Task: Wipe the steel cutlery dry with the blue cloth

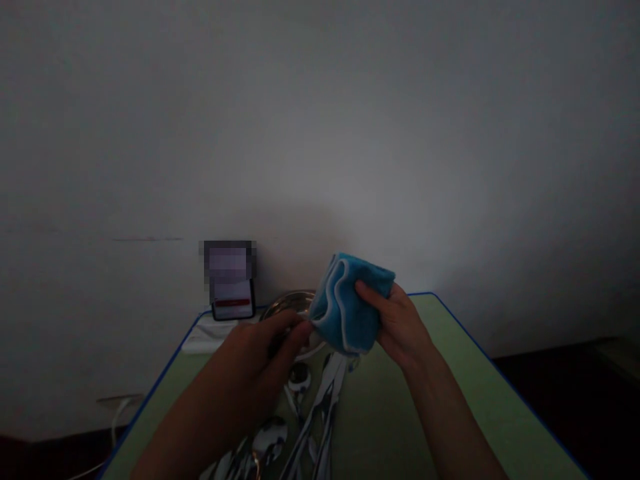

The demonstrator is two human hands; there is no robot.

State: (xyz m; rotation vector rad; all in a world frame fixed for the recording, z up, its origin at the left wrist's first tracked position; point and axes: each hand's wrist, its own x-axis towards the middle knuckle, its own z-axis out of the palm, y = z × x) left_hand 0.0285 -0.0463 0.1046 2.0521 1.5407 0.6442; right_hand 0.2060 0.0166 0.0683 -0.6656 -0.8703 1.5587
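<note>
A folded blue cloth [357,307] is held above the table [460,347], toward its far edge. It is grasped by the right hand [400,327], and its edge is pinched by the left hand [263,350]. Metal spoons [270,437] are laid below; a phone [234,297] is stood at the far left corner.

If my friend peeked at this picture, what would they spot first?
Probably the bright blue cloth with pale edges, held up in the right hand, the left hand at its near edge. Next, perhaps, the shiny spoons on the green table below. Behind, on the left, a lit screen stands near the wall.
</note>
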